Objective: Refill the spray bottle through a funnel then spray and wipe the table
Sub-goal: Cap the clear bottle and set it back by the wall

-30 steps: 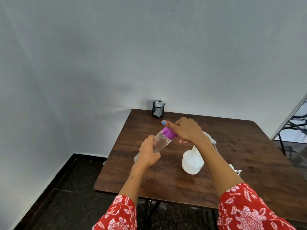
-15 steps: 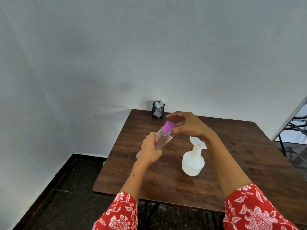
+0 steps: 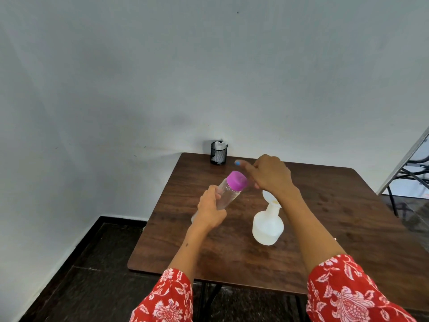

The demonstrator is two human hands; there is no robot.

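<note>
Spillage is the worry: the tilted clear bottle [image 3: 226, 197], gripped in the left hand [image 3: 210, 211], could splash once its purple cap [image 3: 236, 180] comes off. Right hand [image 3: 270, 174] hovers beside the cap, fingers loose. The white spray bottle [image 3: 268, 225], funnel [image 3: 270, 198] seated, stands mid-tabletop [image 3: 336, 228], seemingly low on liquid.

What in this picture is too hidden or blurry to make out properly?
Head view only:
- Funnel: mostly behind the right forearm.
- Right hand: fingers motion-blurred; cap contact unclear.
- Clear bottle: base behind the left hand.
- Mesh cup: contents too small.
- Chair: cut off at right.
</note>
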